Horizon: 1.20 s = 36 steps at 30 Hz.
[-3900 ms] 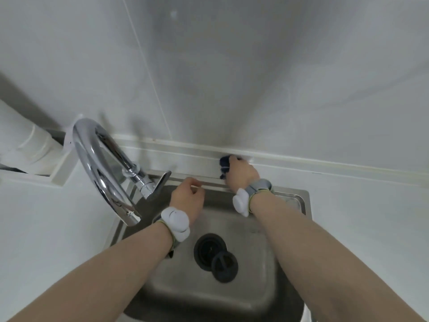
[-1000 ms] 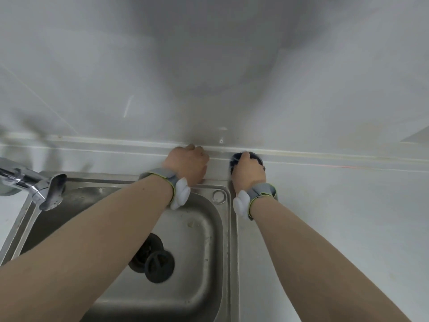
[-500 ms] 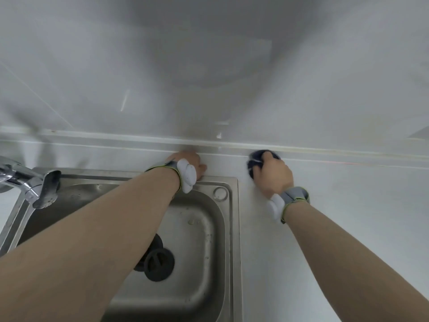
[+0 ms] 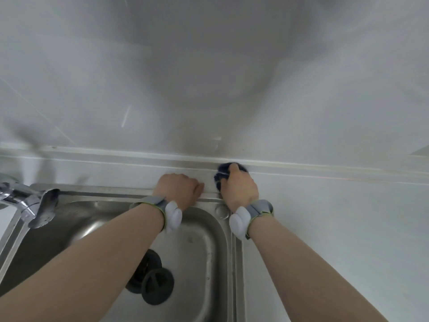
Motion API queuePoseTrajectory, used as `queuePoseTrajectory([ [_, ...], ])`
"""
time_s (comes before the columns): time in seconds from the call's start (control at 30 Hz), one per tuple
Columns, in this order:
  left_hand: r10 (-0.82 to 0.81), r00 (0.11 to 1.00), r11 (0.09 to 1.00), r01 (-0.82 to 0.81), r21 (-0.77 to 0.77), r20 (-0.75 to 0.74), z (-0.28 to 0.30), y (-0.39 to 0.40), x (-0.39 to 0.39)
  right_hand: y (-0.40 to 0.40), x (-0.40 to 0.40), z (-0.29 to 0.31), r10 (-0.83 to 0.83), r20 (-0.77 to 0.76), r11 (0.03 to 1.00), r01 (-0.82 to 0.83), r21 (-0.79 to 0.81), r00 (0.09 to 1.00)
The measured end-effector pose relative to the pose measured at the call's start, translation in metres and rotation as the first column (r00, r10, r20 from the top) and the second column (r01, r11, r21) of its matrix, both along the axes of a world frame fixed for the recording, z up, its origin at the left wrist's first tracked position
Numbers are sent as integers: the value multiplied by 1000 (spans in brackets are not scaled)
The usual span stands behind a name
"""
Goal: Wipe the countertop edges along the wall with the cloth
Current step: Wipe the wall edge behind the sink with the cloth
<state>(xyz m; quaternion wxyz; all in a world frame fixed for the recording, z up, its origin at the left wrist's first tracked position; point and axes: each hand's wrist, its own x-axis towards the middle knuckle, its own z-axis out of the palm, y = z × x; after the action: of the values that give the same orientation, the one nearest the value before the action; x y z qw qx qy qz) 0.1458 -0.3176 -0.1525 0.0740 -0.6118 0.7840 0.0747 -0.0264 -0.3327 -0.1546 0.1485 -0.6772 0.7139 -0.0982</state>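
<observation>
At the back edge of a white desk (image 4: 336, 228), where it meets a pale grey wall (image 4: 209, 77), the right hand (image 4: 240, 189) is curled tight around a bunched dark blue cloth (image 4: 222, 169). The cloth is pressed against the raised white strip (image 4: 325, 169) that runs along the foot of the wall, just past the rear right corner of a steel sink (image 4: 202, 240). Only the front of the cloth shows beyond the fingers. Just beside it, the left hand (image 4: 178, 190) is closed into a loose fist with nothing visible in it, its knuckles resting on the sink's rear rim. The two hands are near each other but not touching. Each wrist wears a grey band carrying a white device. Both bare forearms reach in from the bottom of the view. In the sink basin lies a round dark drain stopper (image 4: 157, 287), and a chrome tap (image 4: 30, 203) enters from the left edge.
</observation>
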Motion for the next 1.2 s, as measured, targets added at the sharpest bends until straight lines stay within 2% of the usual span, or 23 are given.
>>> queuePoseTrajectory([
  [0.13, -124, 991, 988, 128, -91, 49, -5, -7, 7, 3, -36, 24, 155, -7, 938, -150, -313, 988],
  [0.2, -172, 984, 975, 177, -134, 48, -8, -7, 10, 0, -44, 37, 211, -53, 900, -215, -380, 976],
  [0.33, -192, 981, 939, 171, -298, -42, -15, -4, 14, -8, -15, 42, 214, -114, 915, -240, -324, 970],
  [0.43, -184, 979, 923, 142, -359, -84, -23, -3, 14, -8, 10, 38, 209, -182, 907, -260, -331, 961],
  [0.57, -163, 984, 922, 126, -365, -72, -26, -3, 14, -12, 3, 38, 288, -299, 842, -389, -374, 910],
  [0.63, -145, 988, 929, 118, -352, -51, -24, -2, 13, -13, -10, 38, 352, -262, 824, -430, -369, 899],
  [0.8, -107, 993, 939, 86, -334, -46, -20, -2, 13, -13, -50, 35, 336, -190, 861, -382, -336, 923],
  [0.97, -81, 995, 945, 58, -322, -58, -16, 1, 12, -11, -73, 32, 311, -208, 883, -363, -297, 927],
  [1.2, -71, 997, 955, 56, -292, -43, -12, 3, 11, -5, -113, 24, 103, -169, 952, -147, -269, 980],
])
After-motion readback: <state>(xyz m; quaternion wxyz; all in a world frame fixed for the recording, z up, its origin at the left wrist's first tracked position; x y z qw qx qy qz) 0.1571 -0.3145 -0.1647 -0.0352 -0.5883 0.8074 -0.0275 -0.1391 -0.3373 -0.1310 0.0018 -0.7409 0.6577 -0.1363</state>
